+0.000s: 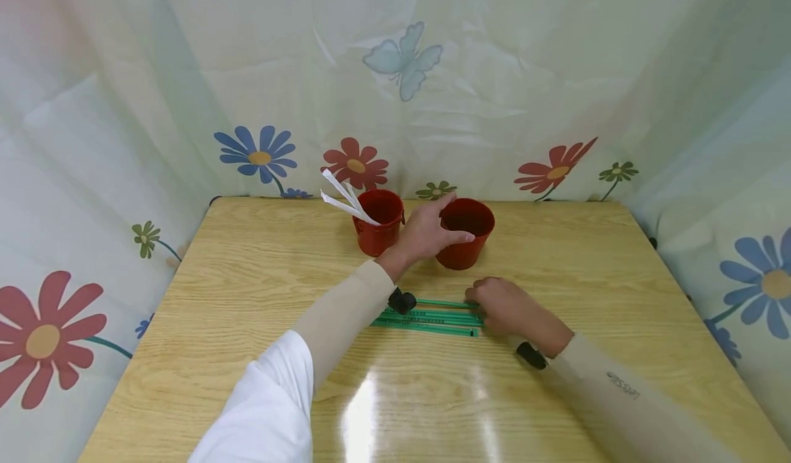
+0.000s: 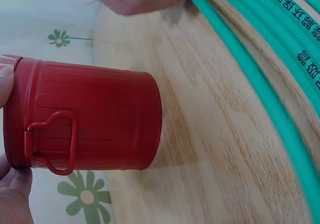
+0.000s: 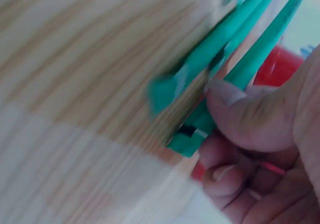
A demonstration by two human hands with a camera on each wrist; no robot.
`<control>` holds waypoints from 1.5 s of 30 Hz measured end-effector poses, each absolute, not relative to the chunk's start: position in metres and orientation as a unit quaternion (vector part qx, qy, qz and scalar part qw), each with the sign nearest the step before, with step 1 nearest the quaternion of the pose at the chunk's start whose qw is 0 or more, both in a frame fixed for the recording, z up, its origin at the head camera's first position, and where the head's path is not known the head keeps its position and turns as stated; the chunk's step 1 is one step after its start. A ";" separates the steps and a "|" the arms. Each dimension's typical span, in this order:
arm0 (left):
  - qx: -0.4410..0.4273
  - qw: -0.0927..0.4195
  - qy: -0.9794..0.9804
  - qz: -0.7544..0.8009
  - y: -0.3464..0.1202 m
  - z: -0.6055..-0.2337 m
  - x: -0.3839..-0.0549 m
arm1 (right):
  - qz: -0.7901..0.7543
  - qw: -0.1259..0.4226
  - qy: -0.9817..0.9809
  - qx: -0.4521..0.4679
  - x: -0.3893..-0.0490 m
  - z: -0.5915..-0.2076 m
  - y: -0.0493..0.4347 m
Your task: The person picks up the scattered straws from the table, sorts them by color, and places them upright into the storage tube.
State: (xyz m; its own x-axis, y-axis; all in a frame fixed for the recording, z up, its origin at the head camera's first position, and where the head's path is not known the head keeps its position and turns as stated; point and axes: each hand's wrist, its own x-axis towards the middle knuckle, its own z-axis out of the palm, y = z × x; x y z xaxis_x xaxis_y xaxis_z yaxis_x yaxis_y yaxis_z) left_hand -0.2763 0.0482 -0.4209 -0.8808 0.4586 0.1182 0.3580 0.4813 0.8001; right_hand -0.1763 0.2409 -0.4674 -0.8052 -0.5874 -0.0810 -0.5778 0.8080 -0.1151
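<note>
Here's the left hand (image 1: 426,231) across the red bucket (image 1: 463,253), thumb and fingers gripping its rim, while the right hand (image 1: 507,306) pinches one green straw (image 3: 262,47) near its end, beside other green straws (image 1: 426,319) on the wood-grain surface (image 1: 259,264). Looks like the picking-up step, bucket steadied; next calls for a firm pinch and clean lift. Further left, a second red bucket (image 1: 377,241) holds slim white sticks (image 1: 345,207), and a flowered curtain (image 1: 494,71) lines three sides.

Right grip (image 3: 260,129) pinching a green strip (image 3: 261,50) near its end, other green strips (image 3: 204,53) beside it, wood-grain tabletop (image 3: 75,79)
</note>
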 end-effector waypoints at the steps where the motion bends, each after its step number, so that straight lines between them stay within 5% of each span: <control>1: 0.237 0.057 0.860 0.449 0.049 -0.421 -0.277 | -0.047 0.055 0.948 -0.308 -0.176 -0.468 0.247; 22: 0.248 0.059 0.850 0.461 0.047 -0.424 -0.278 | -0.203 -0.080 0.920 -0.327 -0.156 -0.469 0.331; 30: 0.248 0.061 0.840 0.478 0.048 -0.425 -0.278 | -0.334 -0.118 0.884 -0.304 -0.168 -0.452 0.311; 45: 0.234 0.077 0.821 0.516 0.050 -0.425 -0.277 | -0.475 -0.105 0.845 -0.221 -0.200 -0.397 0.258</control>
State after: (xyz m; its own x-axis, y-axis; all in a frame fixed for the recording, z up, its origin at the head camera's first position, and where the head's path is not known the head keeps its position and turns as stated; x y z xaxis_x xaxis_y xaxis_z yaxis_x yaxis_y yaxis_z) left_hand -0.2774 0.0502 -0.4255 -0.8783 0.4641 0.1153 0.3052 0.3584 0.8823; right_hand -0.1999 0.2578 -0.3973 -0.8806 -0.2731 0.3872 -0.4727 0.4517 -0.7566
